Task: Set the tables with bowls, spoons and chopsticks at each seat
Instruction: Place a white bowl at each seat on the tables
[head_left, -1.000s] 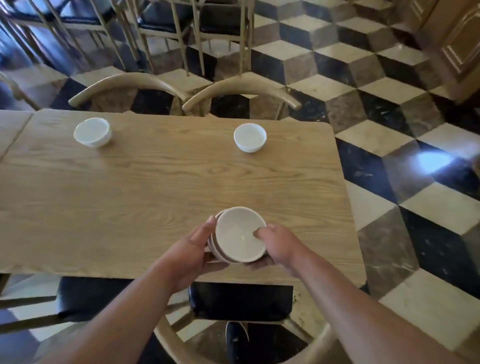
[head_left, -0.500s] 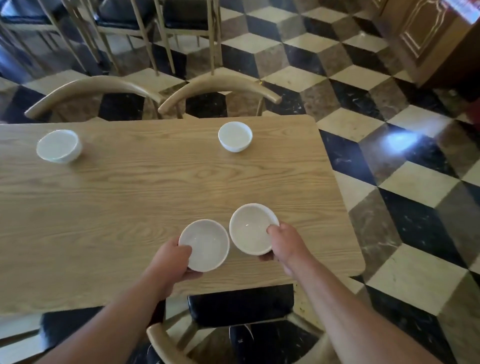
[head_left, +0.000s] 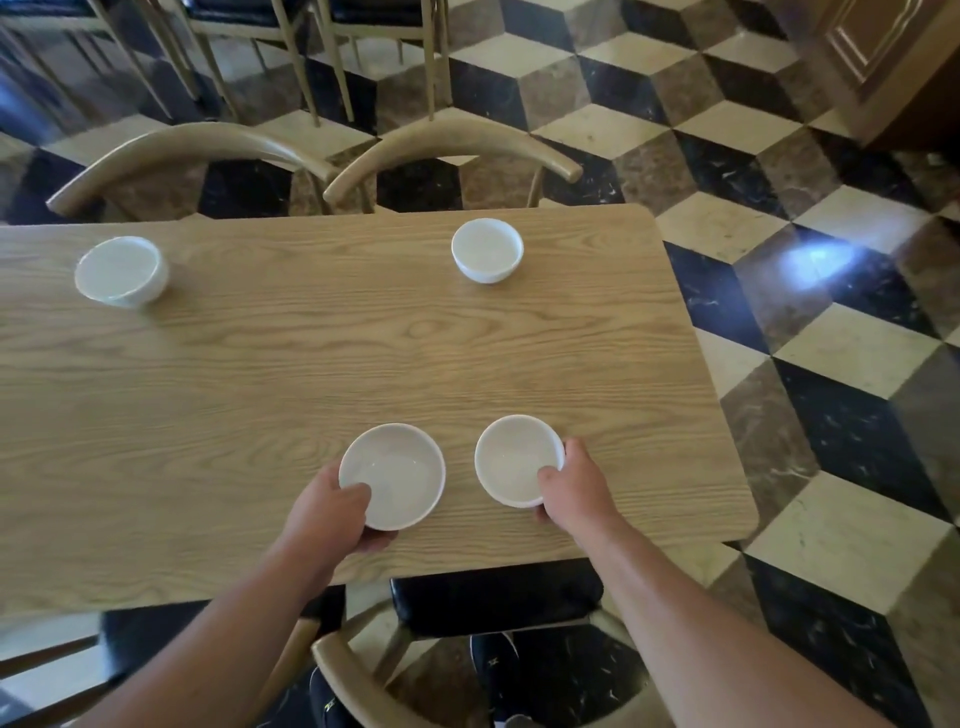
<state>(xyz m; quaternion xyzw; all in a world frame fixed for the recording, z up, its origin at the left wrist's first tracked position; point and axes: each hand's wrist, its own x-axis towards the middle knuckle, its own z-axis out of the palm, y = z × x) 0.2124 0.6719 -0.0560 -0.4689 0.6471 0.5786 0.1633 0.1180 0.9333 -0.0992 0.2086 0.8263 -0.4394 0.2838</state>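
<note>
Head view: hands (head_left: 332, 512) gripping bowls (head_left: 395, 473).

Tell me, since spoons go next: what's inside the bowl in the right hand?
Nothing shows inside the bowl: bare white interior, no spoon. The right hand grips its near rim, its thumb covering a small patch.

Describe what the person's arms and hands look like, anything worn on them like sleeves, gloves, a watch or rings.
Both forearms are bare from the bottom edge of the picture to the hands: no sleeves show. The left hand and right hand wear no gloves, and no watch, bracelet or ring is visible on either wrist or on the fingers that show. No markings can be made out. The upper arms are out of view.
</note>
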